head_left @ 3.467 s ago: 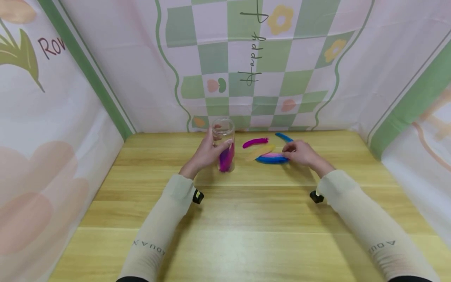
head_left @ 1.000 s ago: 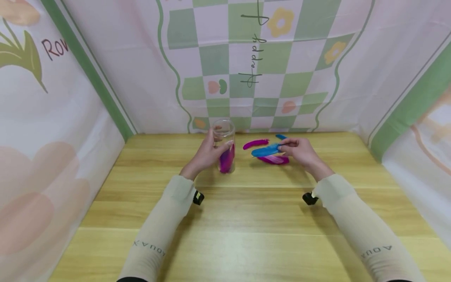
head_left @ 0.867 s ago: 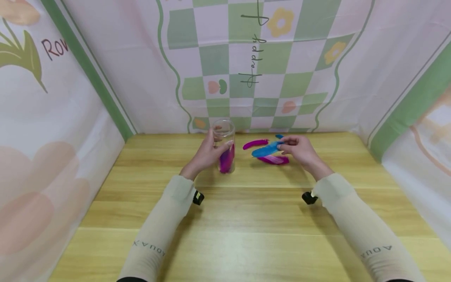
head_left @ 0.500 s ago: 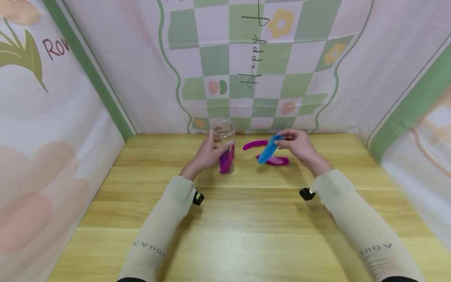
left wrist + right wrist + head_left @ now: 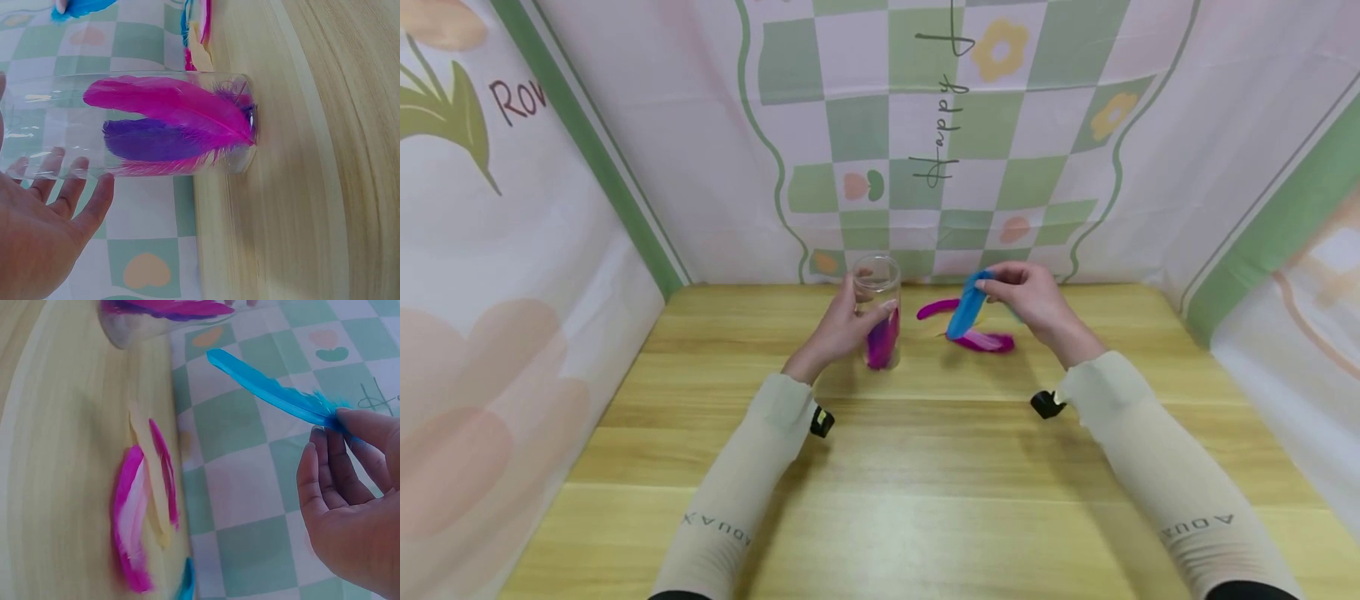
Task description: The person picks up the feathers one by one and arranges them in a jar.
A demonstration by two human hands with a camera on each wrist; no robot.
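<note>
A clear glass jar point(image 5: 877, 292) stands upright on the table, gripped by my left hand point(image 5: 841, 332) with the thumb across its near side. Inside it lean a magenta feather point(image 5: 165, 100) and a purple feather point(image 5: 153, 140), seen through the glass in the left wrist view. To the jar's right, my right hand point(image 5: 1036, 302) pinches a blue feather point(image 5: 967, 310) between thumb and fingers near one end. That feather hangs slanted, its free end pointing down and left, apart from the jar.
Loose feathers lie on the wooden table point(image 5: 880, 467) below my right hand: a magenta-and-pink one point(image 5: 128, 515), a pale yellow one point(image 5: 153, 478), a slim magenta one point(image 5: 164, 459) and another blue one point(image 5: 187, 581). A patterned cloth point(image 5: 857, 125) rises along the table's back edge.
My right hand has picked up the blue feather from the pile, raised it and tilted it from nearly flat to steeply downward. My left hand and the jar stay in place.
</note>
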